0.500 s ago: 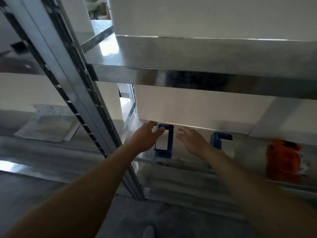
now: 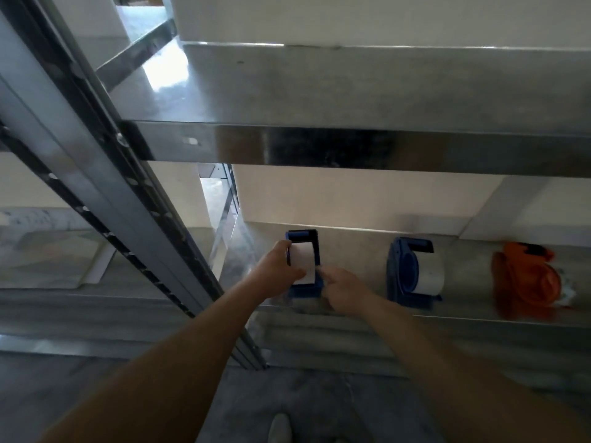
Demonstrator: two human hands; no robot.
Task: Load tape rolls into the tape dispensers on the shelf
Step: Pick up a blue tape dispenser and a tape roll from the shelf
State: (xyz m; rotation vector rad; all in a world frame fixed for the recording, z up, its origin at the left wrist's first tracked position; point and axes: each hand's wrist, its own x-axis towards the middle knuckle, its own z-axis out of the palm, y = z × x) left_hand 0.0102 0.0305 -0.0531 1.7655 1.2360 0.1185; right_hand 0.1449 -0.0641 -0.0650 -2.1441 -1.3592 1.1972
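Head view, looking down into a metal rack. On the lower shelf (image 2: 351, 247), a row of three: blue dispenser (image 2: 315, 251) at left, second blue dispenser (image 2: 399, 273) well apart to its right, orange dispenser (image 2: 524, 279) further right again. All three near the shelf's front edge.

Inside the blue dispenser, a white tape roll (image 2: 303, 255), sitting between the two blue side walls, with a dark roller across the far end.

Left grip (image 2: 276, 271), a bare hand: clamped on the blue dispenser's left wall, thumb lying along the far left corner, fingers curled under the near side and covering part of the roll.

Right grip (image 2: 343, 290), also bare: fingertips drawn together and pointing at the near right corner of the same dispenser, touching it where the white roll meets the blue wall. Too blurred to tell whether pinching the tape or only pressing there.

In the second blue dispenser, a loaded white roll (image 2: 430, 273) bulging out on its right side. Something white at the orange dispenser's right edge; unclear what.

Above, the upper shelf (image 2: 351, 91), bare steel with a bright glare at left. Slanting across the left, a slotted upright post (image 2: 128, 203). Beyond the post, pale sheets (image 2: 48, 260) lying flat on a neighbouring shelf. At the bottom edge, the toe of a shoe (image 2: 279, 426) on grey floor (image 2: 319, 401).
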